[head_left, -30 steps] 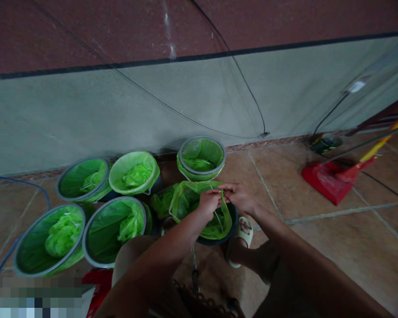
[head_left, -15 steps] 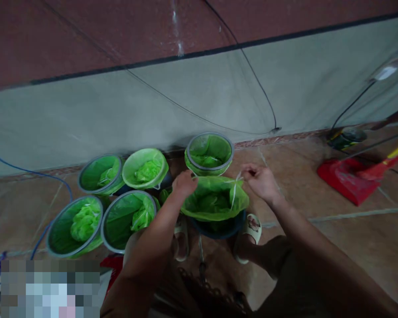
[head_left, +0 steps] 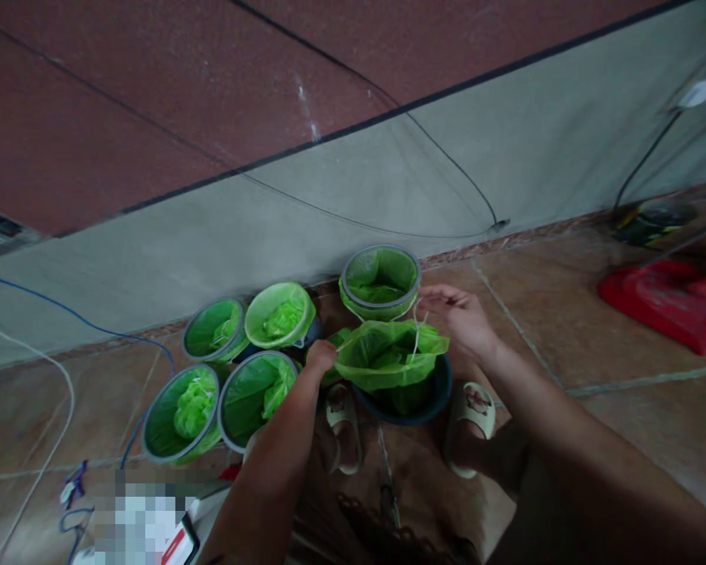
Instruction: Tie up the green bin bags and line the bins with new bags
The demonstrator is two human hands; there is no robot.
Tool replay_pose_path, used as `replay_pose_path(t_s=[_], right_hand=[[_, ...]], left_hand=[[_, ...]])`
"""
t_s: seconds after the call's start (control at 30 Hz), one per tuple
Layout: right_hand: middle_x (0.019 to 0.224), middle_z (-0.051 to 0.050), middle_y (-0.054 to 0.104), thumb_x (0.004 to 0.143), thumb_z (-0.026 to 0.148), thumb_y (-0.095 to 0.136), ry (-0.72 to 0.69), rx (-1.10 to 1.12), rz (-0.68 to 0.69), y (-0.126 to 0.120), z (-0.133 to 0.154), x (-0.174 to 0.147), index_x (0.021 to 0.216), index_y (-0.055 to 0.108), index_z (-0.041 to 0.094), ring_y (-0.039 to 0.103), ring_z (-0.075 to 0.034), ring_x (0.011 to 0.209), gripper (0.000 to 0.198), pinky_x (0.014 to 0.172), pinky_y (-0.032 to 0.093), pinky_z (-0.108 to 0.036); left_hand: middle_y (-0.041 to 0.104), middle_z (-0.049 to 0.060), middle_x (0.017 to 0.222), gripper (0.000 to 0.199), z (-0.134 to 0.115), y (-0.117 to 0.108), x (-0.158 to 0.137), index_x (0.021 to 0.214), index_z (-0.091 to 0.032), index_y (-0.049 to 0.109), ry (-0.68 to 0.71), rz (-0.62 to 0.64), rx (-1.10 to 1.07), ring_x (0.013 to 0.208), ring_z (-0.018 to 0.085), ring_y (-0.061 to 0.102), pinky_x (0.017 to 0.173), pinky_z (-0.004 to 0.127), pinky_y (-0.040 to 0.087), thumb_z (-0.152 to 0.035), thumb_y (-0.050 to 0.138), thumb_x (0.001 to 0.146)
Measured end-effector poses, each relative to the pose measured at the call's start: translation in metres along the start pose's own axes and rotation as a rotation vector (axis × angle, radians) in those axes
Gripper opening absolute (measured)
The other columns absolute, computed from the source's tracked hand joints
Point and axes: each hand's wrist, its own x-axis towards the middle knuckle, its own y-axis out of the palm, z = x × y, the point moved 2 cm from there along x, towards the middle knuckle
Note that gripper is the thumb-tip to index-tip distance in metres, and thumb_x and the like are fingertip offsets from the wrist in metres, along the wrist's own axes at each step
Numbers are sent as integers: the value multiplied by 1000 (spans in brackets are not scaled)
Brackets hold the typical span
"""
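Observation:
Between my feet stands a dark blue bin (head_left: 444, 383) with a thin green plastic bag (head_left: 382, 375) bunched up over its mouth. My left hand (head_left: 322, 358) is closed at the bag's left edge. At the right, a white drawstring (head_left: 415, 333) rises from the bag to the fingertips of my right hand (head_left: 464, 318), which pinch it. Just behind this bin is another one, a grey-rimmed bin (head_left: 409, 303) lined with green plastic.
Several more green-lined bins (head_left: 181, 459) cluster at the left, most with bunched bag inside. A red dustpan (head_left: 662, 302) lies at the right. A black-and-yellow can (head_left: 653, 222) stands by the wall (head_left: 329, 188). Blue cable (head_left: 111, 336) and white cable (head_left: 70, 392) cross the floor.
My view has tilted and shifted, so the bins sit farther right. The bag's mouth looks narrower and less stretched, and the drawstring now stands up in a loop near my right fingertips.

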Motion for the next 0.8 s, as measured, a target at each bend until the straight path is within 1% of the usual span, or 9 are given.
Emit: replay_pose_path(t_s=[0.1,0.17,0.27,0.33,0.4,0.5,0.63,0.7,0.8], right_hand=[[67,2,59,67,28,73,148,266,36,0,11,-5,92,64,20,57,-12,61,27,64,51,-30],[64,5,54,68,26,72,170,334,57,1,17,-6,93,63,21,51,-9,54,27,60,50,-28],[62,7,48,68,27,74,159,308,94,9,20,-7,93,64,20,35,-5,47,28,44,32,-21],[62,7,47,68,32,76,183,219,129,20,17,-9,93,66,19,27,-4,45,31,42,19,-21],[62,7,48,68,37,76,206,66,180,32,11,-13,97,67,18,28,-4,46,36,42,16,-21],[64,5,54,66,34,77,171,-186,338,53,-4,-19,99,68,18,41,-7,53,38,47,26,-21],[59,2,57,72,33,71,156,-375,494,70,-27,-25,71,62,17,44,-8,53,18,50,32,-22],[53,2,51,77,41,66,198,-361,509,70,-30,-24,61,55,18,39,-7,47,30,45,26,-23],[54,5,46,78,54,66,282,-140,484,60,-18,-17,69,56,18,27,-4,42,39,39,15,-22]], left_hand=[[58,0,53,16,-29,-15,-10,55,-20,63,87,-56,42,71,17,61,70,25,46,-9,64,66],[63,0,62,7,-55,-24,-26,67,-19,66,231,-70,-113,68,15,59,70,24,47,-16,63,72],[67,1,73,12,-93,-26,-56,80,-18,69,506,109,-417,72,13,60,74,23,47,-28,65,77],[67,1,73,12,-108,-20,-69,79,-17,69,554,138,-477,71,13,59,73,23,47,-29,67,76],[67,0,73,9,-116,-11,-73,77,-17,69,549,112,-521,72,12,58,73,22,46,-26,66,76],[68,0,78,7,-122,4,-72,78,-17,69,522,104,-598,76,12,59,76,22,46,-23,65,76],[70,2,88,11,-126,19,-69,80,-16,69,406,212,-689,79,13,61,75,23,48,-26,68,77],[70,3,91,17,-124,24,-69,88,-17,70,334,254,-735,78,13,61,74,23,48,-31,70,78],[70,3,89,29,-117,33,-67,101,-19,69,277,314,-805,79,14,63,78,26,49,-42,67,83]])
